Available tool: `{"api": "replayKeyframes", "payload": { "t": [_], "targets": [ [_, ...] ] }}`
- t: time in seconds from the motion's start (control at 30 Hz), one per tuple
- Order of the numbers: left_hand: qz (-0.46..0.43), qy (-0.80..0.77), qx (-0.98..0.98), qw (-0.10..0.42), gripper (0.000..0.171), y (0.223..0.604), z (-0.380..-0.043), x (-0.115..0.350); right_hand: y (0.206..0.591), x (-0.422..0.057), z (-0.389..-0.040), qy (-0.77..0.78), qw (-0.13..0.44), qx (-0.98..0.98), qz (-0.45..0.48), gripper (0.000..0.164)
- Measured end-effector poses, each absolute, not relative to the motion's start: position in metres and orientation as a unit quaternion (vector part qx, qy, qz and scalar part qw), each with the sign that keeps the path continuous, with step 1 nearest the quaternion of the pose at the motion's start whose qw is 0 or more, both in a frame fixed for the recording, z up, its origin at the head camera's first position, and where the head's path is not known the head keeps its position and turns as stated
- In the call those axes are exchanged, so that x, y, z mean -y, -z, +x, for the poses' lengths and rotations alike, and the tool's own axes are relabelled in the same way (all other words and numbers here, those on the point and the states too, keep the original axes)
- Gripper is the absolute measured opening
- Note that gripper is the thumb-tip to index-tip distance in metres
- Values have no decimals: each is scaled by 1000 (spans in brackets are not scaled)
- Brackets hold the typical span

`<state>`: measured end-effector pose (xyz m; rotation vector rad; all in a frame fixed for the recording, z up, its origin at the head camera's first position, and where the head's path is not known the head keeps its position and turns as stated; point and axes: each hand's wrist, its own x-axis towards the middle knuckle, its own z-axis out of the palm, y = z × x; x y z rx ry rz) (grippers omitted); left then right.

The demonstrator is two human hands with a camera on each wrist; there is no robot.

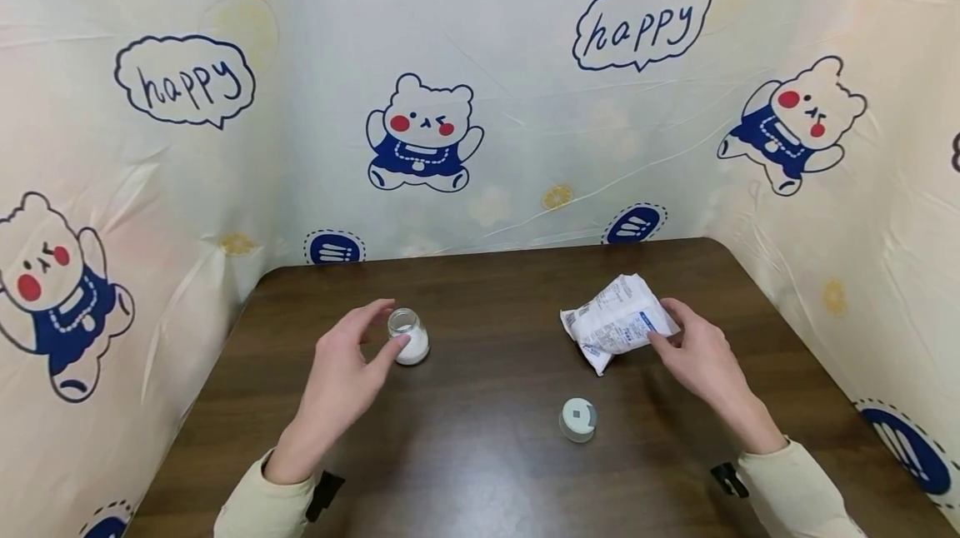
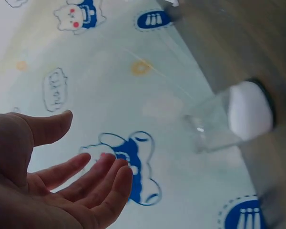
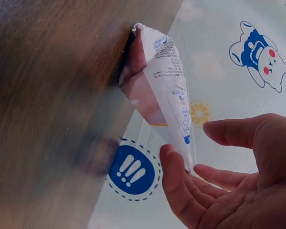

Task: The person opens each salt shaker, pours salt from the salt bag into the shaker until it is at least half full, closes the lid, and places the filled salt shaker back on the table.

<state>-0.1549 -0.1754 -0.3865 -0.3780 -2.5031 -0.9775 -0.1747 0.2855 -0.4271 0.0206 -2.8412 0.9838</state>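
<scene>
A small clear glass jar (image 1: 416,348) stands upright on the table, lidless and partly filled with white granules. Around its left side is my left hand (image 1: 347,373), thumb and fingers spread; the left wrist view shows a gap between them and the jar (image 2: 251,112). On the right lies a white printed plastic packet (image 1: 618,317), somewhat crumpled. My right hand (image 1: 707,359) is at its right end, fingers parted. In the right wrist view the fingertips are right at the packet's (image 3: 169,81) narrow corner, with the thumb apart from it.
A round pale lid (image 1: 578,420) rests on the dark wooden table (image 1: 480,455), nearer me than the packet. A printed cloth curtain (image 1: 517,130) with bears encloses the table at the back and both sides. White specks dot the tabletop in the right wrist view.
</scene>
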Motion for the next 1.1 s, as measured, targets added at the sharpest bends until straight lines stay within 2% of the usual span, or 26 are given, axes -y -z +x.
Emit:
{"api": "replayKeyframes", "payload": {
  "t": [0.2,0.33,0.5,0.63,0.87,1.1],
  "targets": [
    [-108,364,907,181,56,401,-163,190,424,-287,-172,-308,76,948,5,63],
    [-92,372,910,161,60,412,-168,198,419,-288,-165,-279,133,951,-4,61],
    [-87,359,915,162,63,422,-171,208,414,-280,-155,-263,213,941,10,54],
    [-86,352,919,155,65,425,-174,212,410,-270,-147,-263,237,935,32,50],
    [-71,359,922,127,71,428,-176,216,415,-253,-140,-231,213,940,134,45],
    [-52,350,934,52,84,437,-186,222,427,-233,-132,-192,141,942,236,42]
  ]
}}
